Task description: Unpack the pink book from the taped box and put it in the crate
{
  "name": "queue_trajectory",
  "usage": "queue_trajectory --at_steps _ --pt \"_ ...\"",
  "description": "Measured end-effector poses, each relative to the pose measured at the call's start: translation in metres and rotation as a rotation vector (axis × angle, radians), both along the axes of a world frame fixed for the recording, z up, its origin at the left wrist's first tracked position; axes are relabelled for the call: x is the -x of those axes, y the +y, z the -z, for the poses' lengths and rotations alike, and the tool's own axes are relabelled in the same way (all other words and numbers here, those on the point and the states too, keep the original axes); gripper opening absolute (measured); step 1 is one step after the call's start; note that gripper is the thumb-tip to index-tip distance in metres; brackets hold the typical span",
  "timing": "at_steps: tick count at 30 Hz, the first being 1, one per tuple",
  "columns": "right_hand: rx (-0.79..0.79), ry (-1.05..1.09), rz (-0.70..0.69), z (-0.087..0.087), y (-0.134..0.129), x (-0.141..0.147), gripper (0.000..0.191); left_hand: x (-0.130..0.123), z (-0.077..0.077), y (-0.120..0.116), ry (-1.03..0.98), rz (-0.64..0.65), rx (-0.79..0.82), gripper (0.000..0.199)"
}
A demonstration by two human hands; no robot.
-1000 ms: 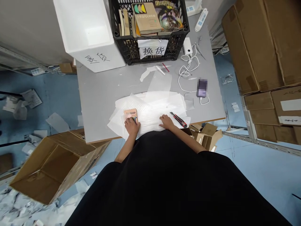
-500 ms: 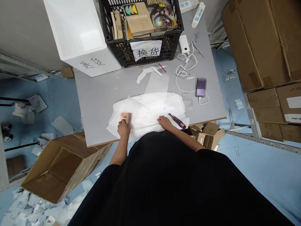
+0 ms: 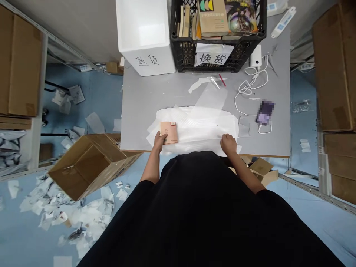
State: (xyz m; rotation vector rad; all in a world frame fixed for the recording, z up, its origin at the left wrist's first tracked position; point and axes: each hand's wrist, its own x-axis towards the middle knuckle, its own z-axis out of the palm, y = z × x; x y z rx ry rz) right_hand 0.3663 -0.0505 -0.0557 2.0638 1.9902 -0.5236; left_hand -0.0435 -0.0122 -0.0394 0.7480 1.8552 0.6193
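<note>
LIVE | left grip (image 3: 159, 142): clamped on the left edge of a pink paperback book (image 3: 169, 132), steadying it | right grip (image 3: 228, 144): apart, palm down on white foam wrap (image 3: 200, 124), apparently pinning it flat | book: on the wrap, near side of the tabletop (image 3: 144, 107)

Apparently a stockroom: metal shelving (image 3: 306, 190), stacked cardboard cartons (image 3: 332, 66) and a black plastic crate (image 3: 183, 55) of books (image 3: 211, 18).

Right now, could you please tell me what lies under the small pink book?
The small pink book lies on a white foam packing sheet spread on the grey table. The person's left hand touches the book's corner. The patch directly beneath it is hidden.
</note>
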Motion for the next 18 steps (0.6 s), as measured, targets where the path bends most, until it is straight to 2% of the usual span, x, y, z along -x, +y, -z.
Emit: queue_trajectory --at_steps 4,8,11,14,15,16,18 --pt "0.022 -0.122 0.157 -0.007 -0.012 -0.018 0.034 -0.014 0.018 -0.007 0.094 0.080 0.106 0.037" --pt "0.051 -0.117 0.193 -0.009 -0.012 -0.005 0.037 -0.021 0.031 -0.009 0.247 0.084 0.153 0.037" --pt "0.035 0.026 0.118 -0.009 -0.002 0.035 0.038 -0.024 0.035 -0.009 0.366 0.101 0.153 0.049" --pt "0.094 0.343 0.073 -0.007 0.012 0.095 0.036 -0.025 0.037 -0.009 0.434 0.163 0.156 0.053" --pt "0.148 0.486 0.098 -0.005 0.016 0.116 0.035 -0.025 0.037 -0.009 0.441 0.180 0.157 0.051" --pt "0.225 0.616 0.181 -0.003 0.021 0.137 0.035 -0.024 0.038 -0.010 0.441 0.188 0.157 0.050" --pt "0.348 0.751 0.347 0.003 0.028 0.173 0.036 -0.023 0.040 -0.011 0.434 0.188 0.152 0.048"
